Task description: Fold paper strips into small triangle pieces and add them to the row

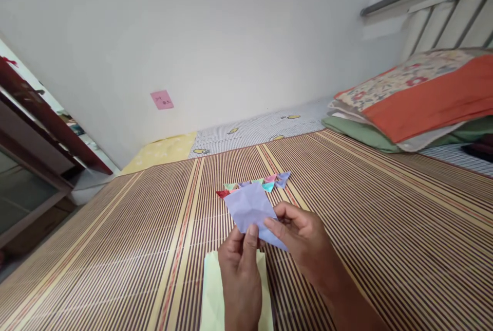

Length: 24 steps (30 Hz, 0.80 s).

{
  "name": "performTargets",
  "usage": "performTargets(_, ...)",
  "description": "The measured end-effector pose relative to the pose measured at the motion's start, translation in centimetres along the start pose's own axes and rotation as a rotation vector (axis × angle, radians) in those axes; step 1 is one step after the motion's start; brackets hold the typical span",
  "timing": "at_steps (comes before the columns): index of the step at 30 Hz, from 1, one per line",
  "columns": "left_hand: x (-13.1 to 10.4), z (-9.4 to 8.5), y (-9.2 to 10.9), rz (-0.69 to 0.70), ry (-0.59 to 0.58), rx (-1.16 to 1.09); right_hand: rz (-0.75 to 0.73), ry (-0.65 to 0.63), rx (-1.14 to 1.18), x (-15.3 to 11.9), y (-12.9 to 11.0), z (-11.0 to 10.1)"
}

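Note:
Between my two hands, above the striped mat, is a sheet of purple paper (pixel 250 205) with faint creases and a folded lower edge. My left hand (pixel 242 256) pinches its bottom edge, thumb on top. On the right side, my right hand (pixel 298 228) grips the paper between thumb and fingers. Beyond the sheet lies a row of small folded paper pieces (pixel 283 179) in purple, pink, green, teal and red, partly covered by it. Under my left wrist rests a stack of pale green paper (pixel 212 290).
The striped bamboo mat (pixel 127 238) spreads over the bed. Folded bedding (pixel 419 99) in orange, floral and green lies at the right, below a radiator (pixel 454 22). A pink note (pixel 162 99) is stuck on the white wall. A dark red door frame (pixel 50 120) stands at the left.

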<state>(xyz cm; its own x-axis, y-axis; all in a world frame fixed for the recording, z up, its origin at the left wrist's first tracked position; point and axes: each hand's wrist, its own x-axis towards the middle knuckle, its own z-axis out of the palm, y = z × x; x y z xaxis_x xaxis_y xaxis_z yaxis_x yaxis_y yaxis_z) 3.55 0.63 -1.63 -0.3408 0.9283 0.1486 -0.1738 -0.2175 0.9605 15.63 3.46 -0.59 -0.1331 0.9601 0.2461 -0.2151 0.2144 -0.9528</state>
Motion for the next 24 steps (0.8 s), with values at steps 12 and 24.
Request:
performTargets(12,0.9,-0.5,0.2,-0.519,-0.325,-0.400,-0.173,-0.060,-0.158,0.8,0.0,-3.8)
performTargets(24,0.6,0.5,-0.1,-0.392,-0.042,-0.487,-0.244,-0.107,-0.295,0.2,-1.2,-4.5)
